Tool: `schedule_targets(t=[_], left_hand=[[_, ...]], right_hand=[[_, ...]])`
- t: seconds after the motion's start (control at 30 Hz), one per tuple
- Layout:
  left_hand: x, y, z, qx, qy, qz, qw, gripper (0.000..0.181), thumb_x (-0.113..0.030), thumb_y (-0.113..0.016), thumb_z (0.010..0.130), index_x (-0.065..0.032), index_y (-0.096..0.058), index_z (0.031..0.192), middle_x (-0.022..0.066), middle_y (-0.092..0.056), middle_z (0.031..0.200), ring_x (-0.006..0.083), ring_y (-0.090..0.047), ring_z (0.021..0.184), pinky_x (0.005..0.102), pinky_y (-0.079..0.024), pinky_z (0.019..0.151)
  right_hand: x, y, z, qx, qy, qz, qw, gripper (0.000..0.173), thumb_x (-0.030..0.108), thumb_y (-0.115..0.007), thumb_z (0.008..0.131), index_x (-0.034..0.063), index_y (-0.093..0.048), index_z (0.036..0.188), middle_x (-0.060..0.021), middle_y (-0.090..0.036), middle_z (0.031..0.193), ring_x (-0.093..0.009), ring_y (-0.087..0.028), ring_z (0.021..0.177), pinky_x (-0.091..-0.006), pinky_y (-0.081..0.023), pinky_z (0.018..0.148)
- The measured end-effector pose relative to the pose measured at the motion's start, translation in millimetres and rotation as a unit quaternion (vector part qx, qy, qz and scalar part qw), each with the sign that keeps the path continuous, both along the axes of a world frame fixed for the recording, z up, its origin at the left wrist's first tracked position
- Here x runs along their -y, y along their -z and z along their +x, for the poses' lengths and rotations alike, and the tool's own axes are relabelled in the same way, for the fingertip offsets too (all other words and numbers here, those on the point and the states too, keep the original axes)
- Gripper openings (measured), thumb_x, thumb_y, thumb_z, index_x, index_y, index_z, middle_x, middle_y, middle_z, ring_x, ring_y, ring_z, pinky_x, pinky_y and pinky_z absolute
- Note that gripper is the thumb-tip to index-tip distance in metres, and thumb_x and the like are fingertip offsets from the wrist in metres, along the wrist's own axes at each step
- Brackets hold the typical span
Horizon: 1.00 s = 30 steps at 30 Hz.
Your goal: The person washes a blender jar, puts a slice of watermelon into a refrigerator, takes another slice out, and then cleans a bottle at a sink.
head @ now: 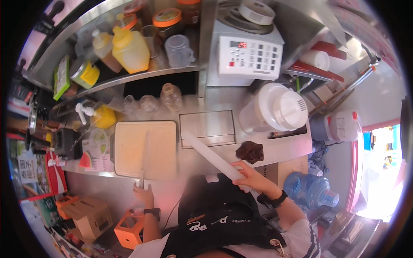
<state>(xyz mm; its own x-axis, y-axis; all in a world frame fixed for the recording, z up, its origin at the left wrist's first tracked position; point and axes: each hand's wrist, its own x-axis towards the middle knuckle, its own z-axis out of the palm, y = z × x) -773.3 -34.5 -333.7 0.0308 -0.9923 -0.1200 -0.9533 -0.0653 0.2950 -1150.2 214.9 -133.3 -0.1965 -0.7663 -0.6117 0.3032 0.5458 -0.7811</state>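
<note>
At the counter's front edge, my left hand [144, 194] is closed around the handle of a knife [146, 151], whose blade lies over a light cutting board [122, 142]. My right hand [253, 177] grips the near end of a long, flat whitish strip or sleeve [209, 156]; its far end reaches over a rectangular panel [207, 127] set in the steel counter. Just beyond my right hand, a crumpled dark brown cloth [250, 152] lies on the counter.
A large white lidded container [274, 108] stands at the right, under a white machine with a keypad [251, 56]. Glass bottles [171, 96] and a yellow pump bottle [104, 116] line the back. Blue water jugs [306, 190] stand low at the right.
</note>
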Motion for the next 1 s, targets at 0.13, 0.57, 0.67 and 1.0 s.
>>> schedule_targets(t=[0.13,0.57,0.67,1.0], left_hand=[[-20,-7,4,0.009,-0.046,-0.082,0.995,0.082,-0.016,-0.077,0.064,-0.0037,-0.031,0.131,0.0234,-0.037,0.124,0.0415,-0.037,0.114,0.0499,-0.034,0.095],[-142,-16,-61,-0.077,-0.125,-0.071,0.987,0.078,-0.010,-0.074,0.064,-0.0042,-0.032,0.129,0.0261,-0.027,0.128,0.0399,-0.034,0.114,0.0433,-0.036,0.097],[-180,-7,-24,-0.060,-0.100,-0.118,0.986,0.079,-0.005,-0.072,0.060,-0.0051,-0.032,0.129,0.0262,-0.023,0.130,0.0416,-0.032,0.115,0.0458,-0.034,0.097],[-342,41,84,-0.160,-0.498,0.073,0.849,0.064,-0.012,-0.072,0.064,-0.0046,-0.038,0.117,0.0240,-0.025,0.124,0.0279,-0.040,0.103,0.0360,-0.046,0.080]], right_hand=[[-144,-66,-63,-0.136,0.044,0.058,0.988,0.045,0.000,-0.070,0.070,0.0045,-0.052,0.111,-0.0079,-0.063,0.083,-0.012,-0.059,0.075,-0.0251,-0.047,0.064],[-232,15,-346,-0.578,0.160,0.127,0.790,0.033,0.009,-0.074,0.052,-0.0027,-0.066,0.082,-0.0183,-0.065,0.074,-0.033,-0.064,0.077,-0.0361,-0.050,0.073],[-180,44,-404,-0.529,0.246,0.144,0.800,0.030,0.017,-0.075,0.055,0.0025,-0.068,0.081,-0.0139,-0.066,0.072,-0.027,-0.065,0.072,-0.0349,-0.051,0.070],[-158,71,-448,-0.632,0.276,0.043,0.722,0.031,0.017,-0.076,0.056,0.0053,-0.063,0.081,-0.0128,-0.064,0.073,-0.027,-0.062,0.070,-0.0365,-0.048,0.068]])
